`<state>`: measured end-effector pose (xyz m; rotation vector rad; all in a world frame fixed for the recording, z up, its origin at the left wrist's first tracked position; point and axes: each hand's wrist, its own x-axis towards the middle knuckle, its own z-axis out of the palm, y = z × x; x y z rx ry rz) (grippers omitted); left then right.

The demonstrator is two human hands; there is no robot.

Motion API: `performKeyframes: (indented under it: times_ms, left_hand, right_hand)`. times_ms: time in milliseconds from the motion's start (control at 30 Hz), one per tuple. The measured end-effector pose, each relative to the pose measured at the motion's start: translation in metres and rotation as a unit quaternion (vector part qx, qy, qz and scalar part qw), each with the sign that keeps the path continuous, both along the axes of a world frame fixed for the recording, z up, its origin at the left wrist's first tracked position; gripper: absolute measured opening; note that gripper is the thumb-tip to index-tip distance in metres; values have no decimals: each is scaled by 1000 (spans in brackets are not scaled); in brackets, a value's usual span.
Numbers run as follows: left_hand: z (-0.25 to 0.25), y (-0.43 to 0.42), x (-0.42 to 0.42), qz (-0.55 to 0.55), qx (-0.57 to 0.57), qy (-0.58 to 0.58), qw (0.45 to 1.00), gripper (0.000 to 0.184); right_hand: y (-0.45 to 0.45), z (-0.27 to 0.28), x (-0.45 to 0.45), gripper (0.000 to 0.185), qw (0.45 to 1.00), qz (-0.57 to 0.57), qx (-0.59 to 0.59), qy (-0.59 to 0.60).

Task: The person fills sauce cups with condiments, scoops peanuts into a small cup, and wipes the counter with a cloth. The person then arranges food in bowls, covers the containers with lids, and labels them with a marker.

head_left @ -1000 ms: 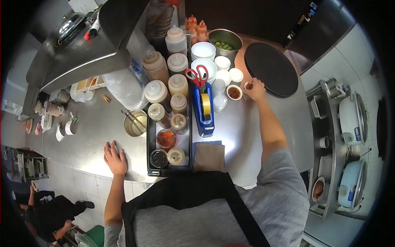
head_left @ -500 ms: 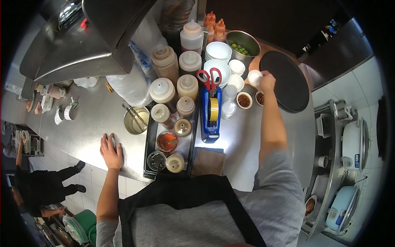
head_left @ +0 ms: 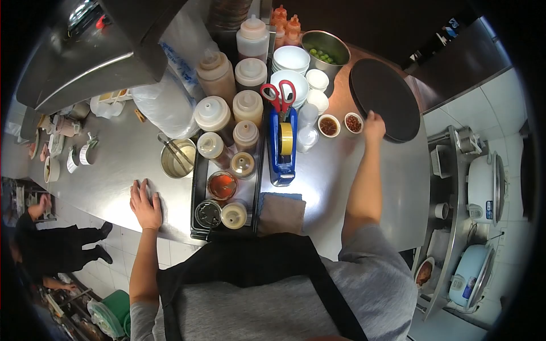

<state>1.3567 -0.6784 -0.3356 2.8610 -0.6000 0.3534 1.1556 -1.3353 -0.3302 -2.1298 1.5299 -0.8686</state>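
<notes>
My left hand [head_left: 145,206] lies flat on the steel counter, fingers spread and holding nothing. My right hand [head_left: 373,126] is closed at the near left rim of a black round tray [head_left: 387,96], fingers curled at the edge; its underside is hidden. Just left of it stand a small white bowl of reddish-brown bits [head_left: 353,122] and a small white bowl of dark sauce [head_left: 329,125]. Behind these are stacked small white bowls [head_left: 317,79] and larger white bowls [head_left: 290,58].
A black tray of squeeze bottles [head_left: 214,113] runs up the middle, beside a blue tape dispenser [head_left: 282,170] with red scissors [head_left: 278,95]. A steel pot with tongs [head_left: 177,158] and a folded cloth [head_left: 281,213] sit nearby. A pot holds green limes [head_left: 322,55]. Another person [head_left: 62,244] stands at lower left.
The small white bowl in my right hand has left it. That hand has moved right and nearer to the black tray's rim. My left hand stays on the counter; the view has shifted slightly.
</notes>
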Motion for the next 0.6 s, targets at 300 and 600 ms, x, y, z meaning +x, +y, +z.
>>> performKeyframes:
  times_ms: [300, 600]
  left_hand:
    - [-3, 3, 1, 0, 8, 0, 1000, 52]
    - [1, -1, 1, -5, -23, 22, 999, 50]
  right_hand:
    - [-3, -31, -12, 45, 858, 20, 398, -324]
    - [-31, -42, 58, 45, 854, 33, 397, -335]
